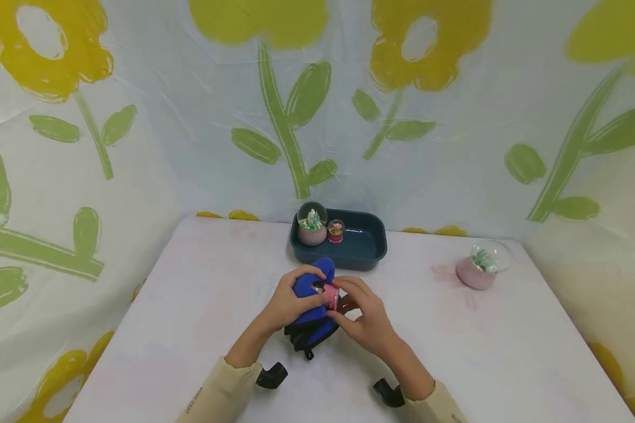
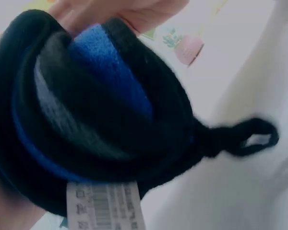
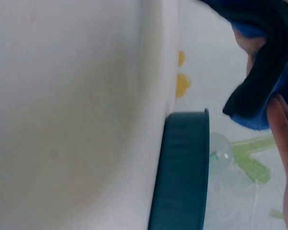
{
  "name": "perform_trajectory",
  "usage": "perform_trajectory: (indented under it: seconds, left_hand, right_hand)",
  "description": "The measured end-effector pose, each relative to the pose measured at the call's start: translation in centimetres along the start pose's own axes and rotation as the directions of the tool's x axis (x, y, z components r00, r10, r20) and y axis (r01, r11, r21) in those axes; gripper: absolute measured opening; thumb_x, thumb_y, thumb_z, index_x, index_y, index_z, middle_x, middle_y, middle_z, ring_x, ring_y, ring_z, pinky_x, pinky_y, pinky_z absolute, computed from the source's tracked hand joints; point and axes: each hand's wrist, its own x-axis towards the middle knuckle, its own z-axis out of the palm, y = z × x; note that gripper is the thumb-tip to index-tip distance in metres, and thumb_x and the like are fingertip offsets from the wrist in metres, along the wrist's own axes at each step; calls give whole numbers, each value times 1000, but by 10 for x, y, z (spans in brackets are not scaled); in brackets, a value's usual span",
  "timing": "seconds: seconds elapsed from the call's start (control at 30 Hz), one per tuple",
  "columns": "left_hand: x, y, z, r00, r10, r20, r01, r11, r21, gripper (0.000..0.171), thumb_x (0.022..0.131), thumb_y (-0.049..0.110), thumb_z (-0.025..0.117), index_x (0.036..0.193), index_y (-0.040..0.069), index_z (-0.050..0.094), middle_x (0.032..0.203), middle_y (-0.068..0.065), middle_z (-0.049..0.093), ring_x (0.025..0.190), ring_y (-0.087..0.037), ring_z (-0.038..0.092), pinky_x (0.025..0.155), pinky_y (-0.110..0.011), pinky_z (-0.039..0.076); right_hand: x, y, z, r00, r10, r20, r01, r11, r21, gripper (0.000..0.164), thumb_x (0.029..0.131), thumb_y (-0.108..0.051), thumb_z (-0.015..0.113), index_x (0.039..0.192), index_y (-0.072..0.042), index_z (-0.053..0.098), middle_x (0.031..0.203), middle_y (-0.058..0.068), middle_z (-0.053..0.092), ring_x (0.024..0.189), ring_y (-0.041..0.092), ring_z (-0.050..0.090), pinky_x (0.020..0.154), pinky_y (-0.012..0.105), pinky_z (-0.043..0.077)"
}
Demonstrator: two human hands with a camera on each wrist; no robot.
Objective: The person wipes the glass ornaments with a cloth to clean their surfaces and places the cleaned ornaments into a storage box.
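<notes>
A blue cloth (image 1: 309,285) with black edging is bunched up in my left hand (image 1: 290,301). In the left wrist view its layers curl over one another, with a black loop (image 2: 252,139) and a white barcode label (image 2: 105,206) hanging out. A small pink-based object (image 1: 331,296), which looks like a little snow globe, lies against the cloth, its upper part mostly covered by cloth and fingers. Its pink base is pinched by my right hand (image 1: 364,314). The right wrist view shows a fold of the cloth (image 3: 259,91) by the fingertips.
Behind the hands stands a dark teal tray (image 1: 344,258) holding a large snow globe (image 1: 312,235) and a small red-based one (image 1: 336,238). Another large snow globe (image 1: 476,273) with a pink base stands tilted-looking at the right. A flowered sheet (image 1: 201,117) hangs behind the white table (image 1: 201,282).
</notes>
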Motion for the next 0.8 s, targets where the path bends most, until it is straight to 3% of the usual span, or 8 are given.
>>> perform_trajectory:
  seconds: [0.07,0.13,0.33,0.4,0.5,0.6,0.7,0.8]
  left_hand:
    - [-2,-3,1,1000,-14,8,14,1000,-19,35,84,37,75,114,25,61,131,-8,53,112,-37,51,84,-48,51]
    - [-4,-5,5,1000,-22,8,22,999,-40,34,85,35,74,114,25,60,131,-9,52,112,-37,51,83,-48,51]
    - [-3,-7,10,1000,-10,4,10,1000,14,32,86,30,73,115,26,60,136,-6,50,117,-36,48,87,-50,49]
    - [-2,-6,9,1000,-9,-8,9,1000,14,32,85,29,73,115,27,60,134,-6,51,116,-36,49,86,-50,49]
    - [-1,-2,8,1000,-8,-30,8,1000,-20,34,84,26,74,115,25,60,130,-9,52,112,-36,51,83,-49,50]
    - [2,1,8,999,-19,-28,17,999,-49,34,84,25,74,115,23,59,129,-11,52,110,-37,52,82,-48,51]
    - [1,0,7,999,-24,-31,23,999,-38,34,85,27,74,115,24,59,131,-10,51,112,-36,51,84,-48,51]
    - [-2,-2,5,999,-22,-45,21,1000,-21,34,85,28,75,115,25,58,131,-9,50,112,-35,51,84,-47,51]
  right_hand:
    - [-3,2,0,998,-58,29,59,998,-34,63,75,8,79,131,-3,54,125,13,54,77,12,64,66,25,55]
    - [-6,1,-1,997,-56,51,59,996,-65,61,76,6,78,131,-5,55,125,12,54,75,10,63,63,20,53]
    - [-7,-3,-6,991,120,56,-115,990,-83,47,84,-12,77,126,-11,55,110,1,60,65,4,57,57,20,51]
    - [-5,-1,-7,994,96,52,-94,994,-51,51,82,-8,79,127,-9,55,112,2,60,67,6,59,59,23,53]
    - [0,0,-8,998,-10,56,10,1000,3,57,77,2,79,129,-4,54,118,9,57,73,13,63,63,27,55]
    - [3,0,-10,997,-54,62,55,998,-9,57,77,6,78,128,-3,54,120,11,55,73,13,63,63,24,55]
    - [5,-1,-8,999,14,48,-12,999,-35,52,80,2,77,126,-6,56,115,7,59,68,8,61,59,21,52]
    - [8,-5,-5,995,97,31,-97,995,3,47,82,0,76,125,-6,58,111,7,62,63,8,59,56,23,52]
